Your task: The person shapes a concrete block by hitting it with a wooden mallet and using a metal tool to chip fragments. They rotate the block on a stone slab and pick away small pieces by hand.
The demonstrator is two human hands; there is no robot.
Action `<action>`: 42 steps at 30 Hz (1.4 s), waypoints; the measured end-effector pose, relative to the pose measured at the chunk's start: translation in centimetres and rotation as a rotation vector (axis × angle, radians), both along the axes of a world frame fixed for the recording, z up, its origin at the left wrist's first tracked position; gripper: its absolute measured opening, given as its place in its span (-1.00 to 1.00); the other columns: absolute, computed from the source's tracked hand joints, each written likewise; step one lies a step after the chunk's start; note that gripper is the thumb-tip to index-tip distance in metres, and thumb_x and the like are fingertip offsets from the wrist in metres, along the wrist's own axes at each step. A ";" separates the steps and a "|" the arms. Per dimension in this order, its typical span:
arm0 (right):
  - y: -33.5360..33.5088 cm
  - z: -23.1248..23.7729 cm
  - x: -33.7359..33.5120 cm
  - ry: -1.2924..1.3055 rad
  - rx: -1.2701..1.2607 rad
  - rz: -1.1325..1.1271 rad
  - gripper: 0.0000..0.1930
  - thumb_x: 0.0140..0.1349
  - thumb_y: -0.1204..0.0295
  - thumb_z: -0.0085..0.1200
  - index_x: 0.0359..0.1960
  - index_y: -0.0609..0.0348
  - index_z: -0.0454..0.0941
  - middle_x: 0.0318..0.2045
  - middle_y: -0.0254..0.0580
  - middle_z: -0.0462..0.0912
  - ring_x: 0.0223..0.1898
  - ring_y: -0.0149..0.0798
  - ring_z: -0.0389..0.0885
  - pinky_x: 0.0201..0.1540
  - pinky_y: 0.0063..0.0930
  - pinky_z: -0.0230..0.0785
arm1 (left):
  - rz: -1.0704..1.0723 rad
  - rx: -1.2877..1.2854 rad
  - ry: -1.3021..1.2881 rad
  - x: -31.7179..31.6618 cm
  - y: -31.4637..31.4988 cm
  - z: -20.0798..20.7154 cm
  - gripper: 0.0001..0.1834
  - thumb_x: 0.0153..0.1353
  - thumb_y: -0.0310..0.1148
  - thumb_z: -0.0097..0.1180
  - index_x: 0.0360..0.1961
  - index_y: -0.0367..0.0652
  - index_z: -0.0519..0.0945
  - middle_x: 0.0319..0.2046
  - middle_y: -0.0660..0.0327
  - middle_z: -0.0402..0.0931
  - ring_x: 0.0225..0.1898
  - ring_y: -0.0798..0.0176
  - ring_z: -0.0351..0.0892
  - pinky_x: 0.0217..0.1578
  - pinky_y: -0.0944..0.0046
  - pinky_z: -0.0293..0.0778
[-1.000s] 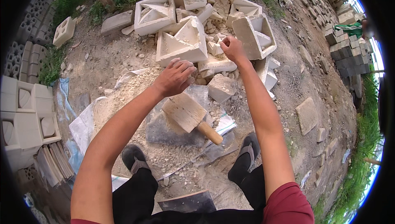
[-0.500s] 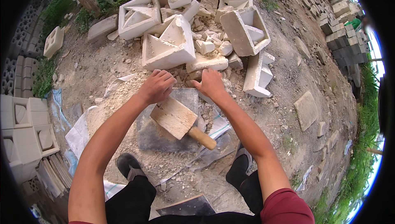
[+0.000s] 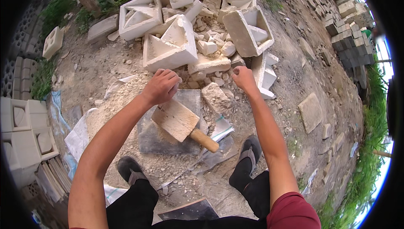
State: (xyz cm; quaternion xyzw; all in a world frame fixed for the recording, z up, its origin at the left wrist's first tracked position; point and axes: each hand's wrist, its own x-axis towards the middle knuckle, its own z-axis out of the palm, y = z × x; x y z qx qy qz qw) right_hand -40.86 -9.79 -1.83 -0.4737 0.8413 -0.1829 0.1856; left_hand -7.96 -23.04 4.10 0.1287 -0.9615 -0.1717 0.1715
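Note:
A wooden mallet with a square block head lies on a dark grey slab between my feet. My left hand rests knuckles up at the slab's far edge, fingers curled, just touching the mallet's head. My right hand hovers in a loose fist to the right, above small rubble, with nothing visible in it. A rough pale stone chunk sits on the slab's right corner, between my two hands.
Beyond my hands lies a heap of broken pale cast blocks and fragments. Stacked whole blocks stand at the left. A flat slab lies on the dirt at right, with grey bricks further off. Plastic sheeting pokes out beneath.
My right hand drew back from the block heap to the stone chunk, then shifted right of it. My left hand stayed at the mallet's head.

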 end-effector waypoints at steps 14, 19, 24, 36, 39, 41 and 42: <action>0.5 -3.0 2.9 -0.072 -0.209 -0.029 -0.54 -0.04 0.31 0.27 -0.08 0.25 0.56 -0.25 0.11 0.65 -0.16 0.01 0.63 -0.09 -0.26 0.46 | 0.008 -0.003 -0.046 1.6 0.8 0.8 -0.83 0.03 -0.51 0.09 -0.29 -0.14 0.54 -0.30 0.21 0.52 -0.12 0.15 0.48 -0.04 0.16 0.29; 1.3 1.6 1.6 -0.426 -0.273 -0.079 -0.53 -0.01 0.30 0.34 -0.09 0.31 0.55 -0.30 -0.06 0.67 -0.23 -0.21 0.65 -0.16 -0.33 0.51 | 0.022 -0.021 0.005 1.6 1.2 2.7 -0.85 0.05 -0.49 0.11 -0.29 -0.16 0.55 -0.30 0.18 0.52 -0.17 0.10 0.49 -0.11 0.17 0.33; 0.0 10.4 6.8 -1.329 -0.439 -0.031 -0.55 0.11 0.51 0.26 0.05 0.31 0.45 -0.16 -0.15 0.61 -0.17 -0.36 0.60 -0.05 -0.47 0.50 | 0.313 0.686 -0.017 0.5 1.3 4.8 -0.69 0.33 -0.22 -0.06 -0.11 -0.26 0.46 -0.27 0.10 0.52 -0.23 0.13 0.56 -0.25 0.20 0.46; 2.5 16.5 25.8 -1.274 -0.369 0.475 -0.63 0.13 0.51 0.24 -0.03 0.35 0.48 -0.17 -0.14 0.63 -0.15 -0.35 0.61 -0.08 -0.51 0.47 | 0.491 1.808 0.551 8.2 10.0 11.2 -0.65 0.39 -0.18 -0.17 -0.04 -0.27 0.42 -0.22 0.13 0.53 -0.23 0.26 0.58 -0.16 0.22 0.59; 5.9 14.3 27.4 -0.604 -0.508 0.410 -0.46 0.05 0.26 0.34 -0.01 0.35 0.47 -0.12 -0.08 0.60 -0.03 -0.24 0.56 -0.03 -0.37 0.41 | 0.621 1.886 0.787 9.6 14.4 6.9 -0.76 0.34 -0.32 -0.11 -0.09 -0.25 0.42 -0.22 0.09 0.52 -0.27 0.22 0.57 -0.18 0.22 0.59; 8.0 11.0 27.4 -0.547 -0.484 0.132 -0.40 -0.02 0.10 0.33 -0.05 0.29 0.51 -0.14 0.09 0.60 0.01 0.06 0.52 0.04 -0.12 0.37 | 0.801 1.907 0.819 11.4 15.7 2.0 -0.76 0.32 -0.34 -0.06 -0.08 -0.27 0.42 -0.22 0.09 0.51 -0.26 0.19 0.56 -0.19 0.19 0.59; 9.3 10.4 27.3 -0.396 -0.421 0.141 -0.41 -0.02 0.11 0.32 -0.04 0.28 0.50 -0.14 0.11 0.59 0.00 0.08 0.52 0.04 -0.12 0.37 | 0.891 1.904 0.845 12.5 16.2 0.7 -0.75 0.31 -0.35 -0.04 -0.08 -0.27 0.41 -0.23 0.09 0.51 -0.25 0.18 0.55 -0.19 0.18 0.59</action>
